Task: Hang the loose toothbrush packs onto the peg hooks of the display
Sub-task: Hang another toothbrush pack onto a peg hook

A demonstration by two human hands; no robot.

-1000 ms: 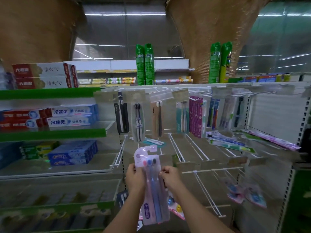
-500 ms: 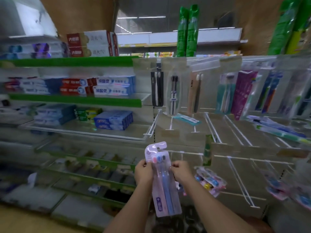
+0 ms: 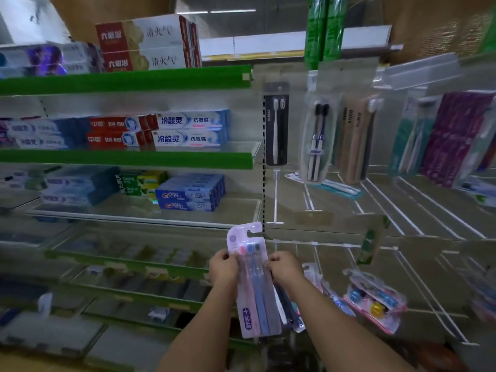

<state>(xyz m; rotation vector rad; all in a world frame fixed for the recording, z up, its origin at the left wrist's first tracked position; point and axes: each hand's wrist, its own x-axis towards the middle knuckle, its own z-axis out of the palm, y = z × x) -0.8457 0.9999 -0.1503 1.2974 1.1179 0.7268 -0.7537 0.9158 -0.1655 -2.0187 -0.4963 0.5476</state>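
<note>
A pale pink toothbrush pack (image 3: 253, 285) with three brushes and a hook slot at its top stands upright in front of me. My left hand (image 3: 223, 269) grips its left edge and my right hand (image 3: 285, 269) grips its right edge. The slot end sits just below an empty white peg hook (image 3: 275, 200) on the display panel. Further packs hang on the top row: a black one (image 3: 276, 130), a clear one (image 3: 316, 140) and a beige one (image 3: 354, 140). A loose pack (image 3: 375, 299) lies lower right.
Long bare peg hooks (image 3: 418, 205) jut out across the right panel. Green-edged shelves (image 3: 126, 159) with toothpaste boxes (image 3: 188, 130) fill the left. More dark packs (image 3: 291, 312) lie behind the held one. A loose teal pack (image 3: 338, 187) rests on the pegs.
The view has swung left and closer, so the shelves fill more of the frame. Both hands keep holding the pink pack in about the same place.
</note>
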